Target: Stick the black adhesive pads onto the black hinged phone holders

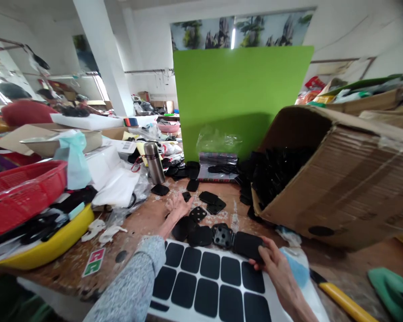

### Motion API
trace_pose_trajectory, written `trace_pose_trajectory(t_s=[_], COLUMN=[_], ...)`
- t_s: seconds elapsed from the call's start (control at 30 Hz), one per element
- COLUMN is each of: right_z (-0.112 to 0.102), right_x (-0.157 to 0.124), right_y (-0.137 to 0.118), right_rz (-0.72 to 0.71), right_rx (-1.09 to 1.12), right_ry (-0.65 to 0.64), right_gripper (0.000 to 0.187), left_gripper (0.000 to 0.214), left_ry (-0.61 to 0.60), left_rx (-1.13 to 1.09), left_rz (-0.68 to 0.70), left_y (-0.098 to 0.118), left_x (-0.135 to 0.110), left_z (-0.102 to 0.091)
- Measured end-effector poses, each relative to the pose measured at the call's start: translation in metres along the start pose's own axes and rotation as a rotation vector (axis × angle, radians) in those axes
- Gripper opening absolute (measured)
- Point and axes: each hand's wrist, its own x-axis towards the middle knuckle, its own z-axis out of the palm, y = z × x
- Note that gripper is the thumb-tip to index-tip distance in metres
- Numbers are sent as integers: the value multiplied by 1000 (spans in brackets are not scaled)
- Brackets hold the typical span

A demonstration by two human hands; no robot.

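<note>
Right hand: the near right end of a flat black pad (pixel 247 245) is pinched between thumb and fingers by the right hand (pixel 274 263); the grip is narrow.
Black pad: it is held just above or on the far edge of the white sheet (pixel 238 286); which of these cannot be told.
Left hand: the left hand (pixel 177 206) is stretched out over the table (pixel 144 223), its fingers partly spread beside a small black piece (pixel 186 196); whether that piece is gripped cannot be told.
White sheet: rows of dark rounded shapes are borne on it, between the two forearms.
Loose pieces: a dotted black piece (pixel 198 214) and a studded black piece (pixel 223 235) are noted between the hands, the latter just left of the pad.
Right side: a cardboard box (pixel 342 188) is tipped with its opening toward the table, black items being contained; a yellow handle (pixel 347 302) is seen nearer.
Left side: a steel flask (pixel 154 163) is found upright; a red basket (pixel 27 183) is placed above a yellow basin (pixel 53 243).
Rear: a green panel (pixel 235 89) is stood behind the table.
</note>
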Motion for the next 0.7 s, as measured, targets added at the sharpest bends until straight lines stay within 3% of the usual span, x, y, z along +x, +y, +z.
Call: trace_pose_trajectory(t_s=[0.17,0.27,0.33,0.43,0.6,0.63,0.7], right_z=[-3,-6,-7,-3,26,32,43], right_x=[7,5,1,-9,-20,-22,-30], right_y=[13,14,7,-14,-54,-58,-58], right_rz=[-104,-175,-285,-346,-189,-187,-236], right_rx=[-264,-335,-436,-513,-187,-161,-174], right_ry=[82,111,204,240,-196,-259,-266], right_gripper=[44,46,45,35,41,41,36], left_gripper=[57,48,46,53,55,53,53], left_ry=[-1,-49,-76,-118,-198,-218,-221], left_rx=[-31,-100,-164,-257,-527,-616,-814], left_rz=[-7,59,145,323,781,790,585], left_y=[3,1,2,10,27,29,30], left_x=[11,10,-1,-42,-134,-150,-173], left_z=[9,-4,-15,-31,-40,-40,-36])
